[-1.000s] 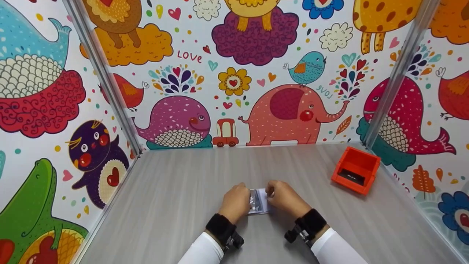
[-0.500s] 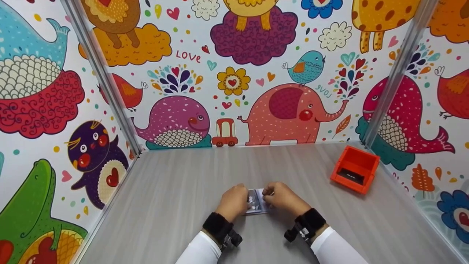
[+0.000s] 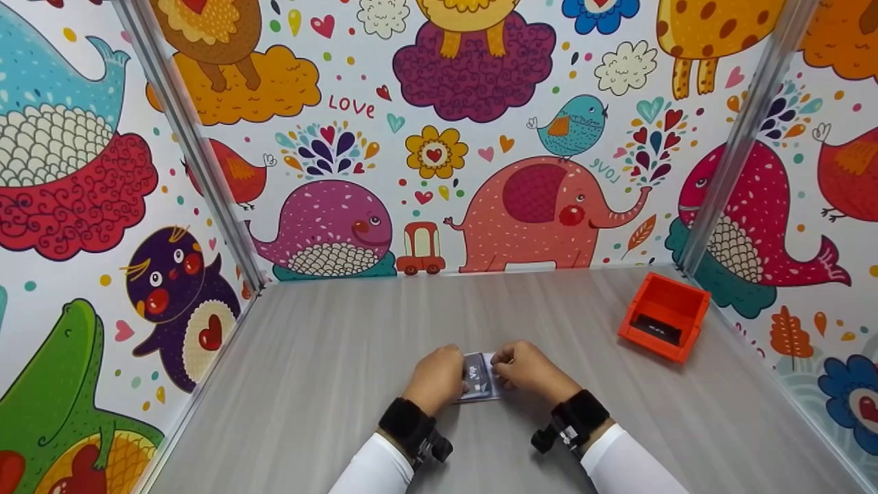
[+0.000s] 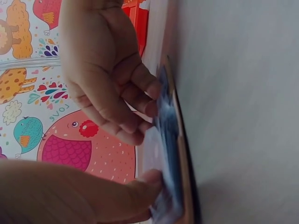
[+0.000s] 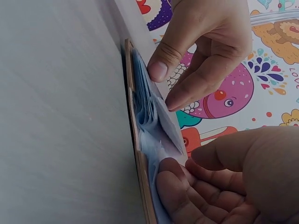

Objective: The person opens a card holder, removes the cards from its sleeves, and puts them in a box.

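Note:
A small card holder (image 3: 495,393) lies spread on the grey table between both hands. Its brown cover edge (image 4: 185,156) and a stack of thin bluish clear sleeves (image 5: 144,105) show in the wrist views. A dark card (image 3: 475,372) lettered "VIP" faces up on its left side. My left hand (image 3: 435,377) grips this side, thumb on top, pinching a slightly lifted sleeve (image 5: 169,123). On the right side, my right hand (image 3: 534,372) has its fingers curled at the sleeves, thumb and fingertips holding their edge. Parts of the holder are hidden under the fingers.
An orange-red bin (image 3: 651,351) stands at the right rear, holding a black card (image 3: 657,329) with pale lettering. Panels printed with cartoon animals (image 3: 542,213) close off the back and both sides, with metal posts (image 3: 206,158) at the corners.
Both hands stay nearly in place at the card holder. The glare on the dark card has gone, and its "VIP" lettering now reads clearly.

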A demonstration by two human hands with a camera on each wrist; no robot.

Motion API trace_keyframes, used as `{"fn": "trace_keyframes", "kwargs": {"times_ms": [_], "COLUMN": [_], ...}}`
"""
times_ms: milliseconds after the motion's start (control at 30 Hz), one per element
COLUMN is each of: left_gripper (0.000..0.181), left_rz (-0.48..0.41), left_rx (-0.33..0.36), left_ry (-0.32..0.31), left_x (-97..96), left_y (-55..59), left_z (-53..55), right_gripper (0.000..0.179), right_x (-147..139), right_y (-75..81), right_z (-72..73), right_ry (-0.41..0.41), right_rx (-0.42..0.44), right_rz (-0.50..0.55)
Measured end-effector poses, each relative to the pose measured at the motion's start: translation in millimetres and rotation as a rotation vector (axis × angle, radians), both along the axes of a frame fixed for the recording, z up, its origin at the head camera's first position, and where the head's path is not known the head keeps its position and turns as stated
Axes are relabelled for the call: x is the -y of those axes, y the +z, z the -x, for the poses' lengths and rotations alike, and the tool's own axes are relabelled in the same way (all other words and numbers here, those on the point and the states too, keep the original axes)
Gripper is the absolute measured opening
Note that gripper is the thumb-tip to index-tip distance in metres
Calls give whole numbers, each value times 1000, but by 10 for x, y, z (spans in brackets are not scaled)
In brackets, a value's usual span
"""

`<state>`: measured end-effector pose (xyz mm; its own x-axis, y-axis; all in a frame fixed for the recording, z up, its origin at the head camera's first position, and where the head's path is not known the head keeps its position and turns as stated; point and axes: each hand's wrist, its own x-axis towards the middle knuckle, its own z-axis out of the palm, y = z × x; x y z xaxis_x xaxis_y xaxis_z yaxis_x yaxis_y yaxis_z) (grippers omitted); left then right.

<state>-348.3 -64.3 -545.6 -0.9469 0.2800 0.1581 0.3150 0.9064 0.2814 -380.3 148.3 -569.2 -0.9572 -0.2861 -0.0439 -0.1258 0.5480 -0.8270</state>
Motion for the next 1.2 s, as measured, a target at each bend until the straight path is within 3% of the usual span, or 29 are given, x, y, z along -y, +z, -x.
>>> {"fn": "trace_keyframes", "kwargs": {"times_ms": [300, 433, 1000, 1200], "left_gripper": [31, 31, 31, 32], "left_rz": [-44, -46, 53, 51], "left_rx": [-27, -42, -106, -121], "left_ry": [-17, -18, -43, -32], "left_x": [-34, -50, -93, -94], "left_y": [-45, -70, -79, -89], "left_z": [-4, -12, -35, -20], "right_gripper": [12, 23, 33, 27], "right_x": [5, -2, 17, 32], "right_y": [-10, -34, -38, -10], "right_z": [8, 28, -1, -18], "right_ry": [-25, -24, -30, -35], "right_rx": [49, 56, 20, 11], "right_rz": [56, 92, 86, 87]}}
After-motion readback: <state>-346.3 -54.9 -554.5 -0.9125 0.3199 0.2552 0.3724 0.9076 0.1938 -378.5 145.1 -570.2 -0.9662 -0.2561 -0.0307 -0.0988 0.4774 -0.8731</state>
